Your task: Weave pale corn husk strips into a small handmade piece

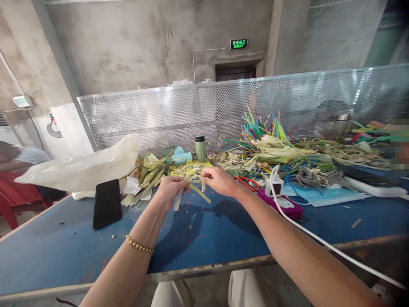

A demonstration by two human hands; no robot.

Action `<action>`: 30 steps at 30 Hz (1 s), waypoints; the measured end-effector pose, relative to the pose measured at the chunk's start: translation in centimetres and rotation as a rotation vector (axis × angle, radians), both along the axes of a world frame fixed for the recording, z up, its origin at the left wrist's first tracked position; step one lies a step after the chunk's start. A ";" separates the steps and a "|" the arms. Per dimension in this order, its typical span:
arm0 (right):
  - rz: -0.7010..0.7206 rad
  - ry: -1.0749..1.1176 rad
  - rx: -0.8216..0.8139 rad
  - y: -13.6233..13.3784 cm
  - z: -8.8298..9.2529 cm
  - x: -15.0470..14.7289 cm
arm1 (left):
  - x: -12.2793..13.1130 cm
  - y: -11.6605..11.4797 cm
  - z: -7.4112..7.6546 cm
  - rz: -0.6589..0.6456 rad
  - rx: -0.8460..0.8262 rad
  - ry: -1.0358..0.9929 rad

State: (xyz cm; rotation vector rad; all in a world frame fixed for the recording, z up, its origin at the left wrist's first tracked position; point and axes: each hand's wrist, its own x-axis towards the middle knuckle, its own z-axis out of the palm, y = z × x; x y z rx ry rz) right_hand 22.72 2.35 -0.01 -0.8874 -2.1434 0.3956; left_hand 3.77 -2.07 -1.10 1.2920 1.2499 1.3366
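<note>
Above the blue table [198, 243], my left hand [170, 190] pinches pale green husk strips [201, 194] between thumb and fingers. Their flat ends fan out downward and to the right. My right hand [220, 181], close beside it, has its fingertips closed on a curled end of pale strip [203, 184]. Whether the pieces are joined between the hands, I cannot tell. Just behind my hands lies a spread of corn husks [153, 172] and scraps. A green bottle [200, 149] stands upright beyond them.
A black phone [107, 204] lies left, near a large plastic bag [92, 166]. On the right are a purple power strip [281, 205], its white cable [306, 235], a blue mask [329, 195] and coiled cords [313, 177]. A perforated metal screen [179, 111] borders the far side.
</note>
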 end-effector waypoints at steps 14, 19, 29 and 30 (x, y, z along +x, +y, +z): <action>0.603 0.459 -0.642 -1.4 0.5 0.0 | 0.1 0.0 -0.2 -0.006 0.029 0.074; 0.676 0.409 -0.587 -2.0 0.9 0.0 | -0.1 0.2 -0.2 -0.057 -0.055 -0.076; 0.436 0.495 -0.207 -1.5 1.0 0.0 | -0.6 0.5 0.6 -0.027 -0.292 -0.381; 0.458 0.469 -0.225 -1.5 0.9 0.0 | -0.6 0.5 0.6 -0.022 -0.297 -0.380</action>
